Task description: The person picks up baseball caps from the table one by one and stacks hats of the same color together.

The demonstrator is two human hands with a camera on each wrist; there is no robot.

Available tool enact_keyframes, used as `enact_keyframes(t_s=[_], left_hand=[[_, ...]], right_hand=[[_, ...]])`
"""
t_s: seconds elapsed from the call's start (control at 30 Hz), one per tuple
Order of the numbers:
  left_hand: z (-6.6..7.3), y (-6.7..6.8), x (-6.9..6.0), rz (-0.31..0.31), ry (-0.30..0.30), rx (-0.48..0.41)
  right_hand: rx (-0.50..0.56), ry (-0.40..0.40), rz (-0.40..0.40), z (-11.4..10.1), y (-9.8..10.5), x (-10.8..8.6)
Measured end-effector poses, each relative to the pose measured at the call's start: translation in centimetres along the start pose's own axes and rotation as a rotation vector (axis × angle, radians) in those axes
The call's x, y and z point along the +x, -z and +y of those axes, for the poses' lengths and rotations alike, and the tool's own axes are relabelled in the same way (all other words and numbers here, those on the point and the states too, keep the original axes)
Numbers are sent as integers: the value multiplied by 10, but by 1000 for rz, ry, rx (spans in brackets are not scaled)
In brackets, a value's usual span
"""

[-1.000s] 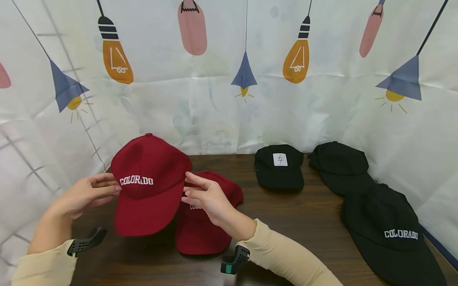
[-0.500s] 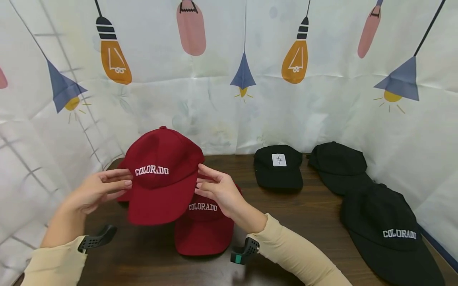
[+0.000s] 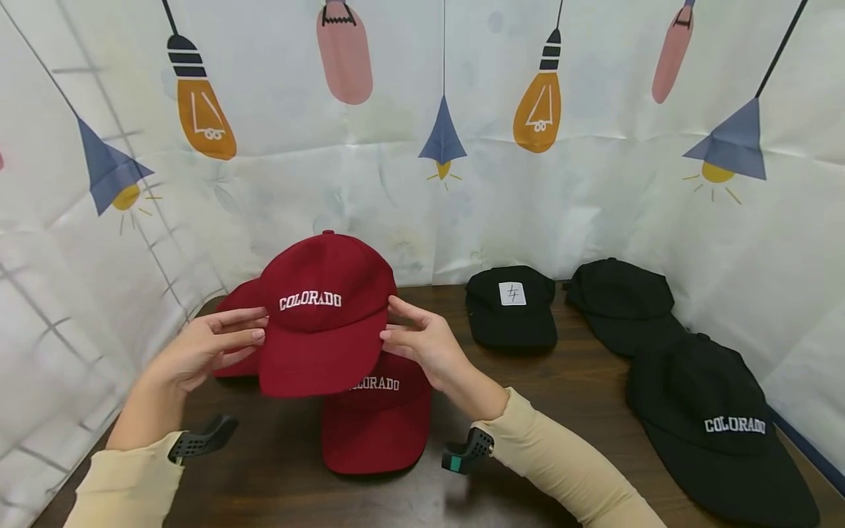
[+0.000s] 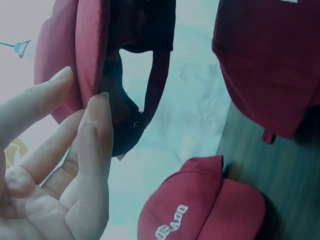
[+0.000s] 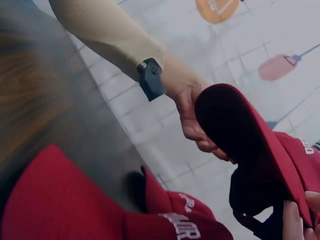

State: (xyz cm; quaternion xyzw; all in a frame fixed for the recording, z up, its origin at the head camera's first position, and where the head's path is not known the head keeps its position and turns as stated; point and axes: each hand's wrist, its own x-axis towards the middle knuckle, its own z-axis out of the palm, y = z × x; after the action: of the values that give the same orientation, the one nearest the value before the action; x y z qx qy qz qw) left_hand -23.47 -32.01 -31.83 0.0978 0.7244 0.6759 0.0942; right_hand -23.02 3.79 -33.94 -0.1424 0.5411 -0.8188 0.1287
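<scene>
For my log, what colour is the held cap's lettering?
White lettering on the held red cap; clearest in the head view.

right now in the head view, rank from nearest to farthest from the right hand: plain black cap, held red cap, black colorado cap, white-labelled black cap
1. Held red cap: touching the right hand
2. White-labelled black cap: right of the hand, at the back
3. Plain black cap: farther right, also back
4. Black Colorado cap: far right, nearer the front

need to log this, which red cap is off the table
The raised red cap, held between left hand and right hand; the rear red cap and lower red cap rest on the table.
</scene>
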Motion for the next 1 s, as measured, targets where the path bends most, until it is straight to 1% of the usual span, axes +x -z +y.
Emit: enact_keyframes(t_s=[0.13, 0.3, 0.5, 0.67, 1.0], left_hand=[[1, -6, 5, 17, 9, 0], [1, -13, 11, 17, 2, 8], [1, -21, 19, 22, -8, -19], [-2, -30, 28, 21, -19, -83], [-11, -44, 38, 0, -55, -242]], right_hand=[[-16, -8, 26, -1, 6, 2], [-33, -6, 42, -1, 13, 5], [-48, -14, 65, 0, 22, 7], [-57, -17, 93, 0, 29, 7], [-66, -18, 130, -3, 41, 11]])
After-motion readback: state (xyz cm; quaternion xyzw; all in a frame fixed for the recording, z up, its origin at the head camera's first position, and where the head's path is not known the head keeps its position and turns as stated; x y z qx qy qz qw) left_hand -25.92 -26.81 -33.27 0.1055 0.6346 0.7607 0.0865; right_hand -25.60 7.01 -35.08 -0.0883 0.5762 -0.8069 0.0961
